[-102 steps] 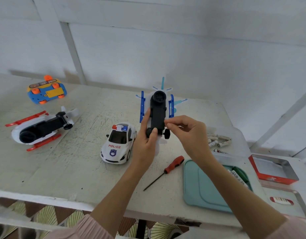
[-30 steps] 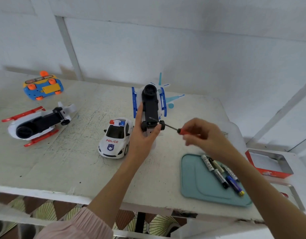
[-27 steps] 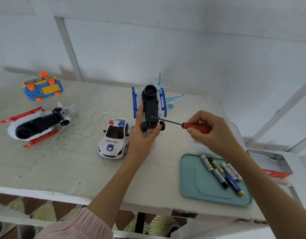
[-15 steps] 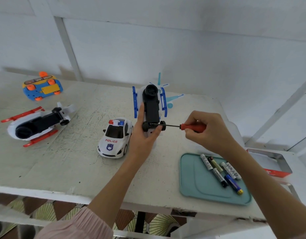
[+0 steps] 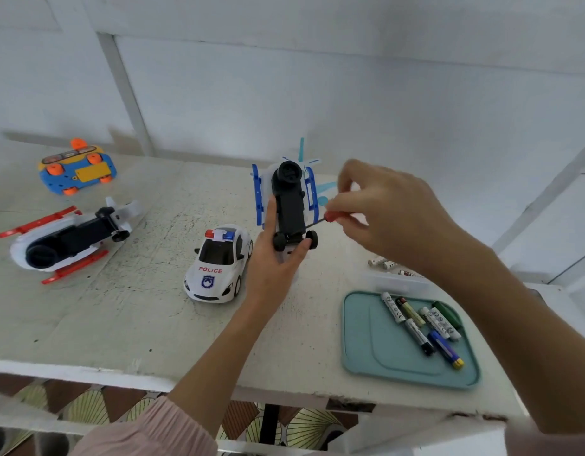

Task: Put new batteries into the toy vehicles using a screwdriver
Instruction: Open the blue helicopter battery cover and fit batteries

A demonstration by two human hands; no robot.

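The left hand [image 5: 273, 261] holds a blue-and-white toy helicopter [image 5: 289, 199] belly-up on the counter [image 5: 136, 324], its grip closed round the toy's near end: the thumb lies along the left flank and a fingertip hooks up beside the small black wheels. Just right of that grip, the right hand [image 5: 388, 218] pinches the red handle of a screwdriver [image 5: 327, 217] between thumb and curled fingers; the thin shaft slants down and left, its tip meeting the black underside just above the wheels. Left of the holding grip, just beside the wrist, stands a white police car [image 5: 218, 263]. Farther left lie an upturned red-and-white helicopter [image 5: 65, 240] and, beyond it, a blue-and-orange toy [image 5: 77, 167], also upside down. Below the right hand, a teal tray [image 5: 376, 350] carries several batteries [image 5: 419, 320]; a few more batteries [image 5: 383, 263] lie loose under that wrist.
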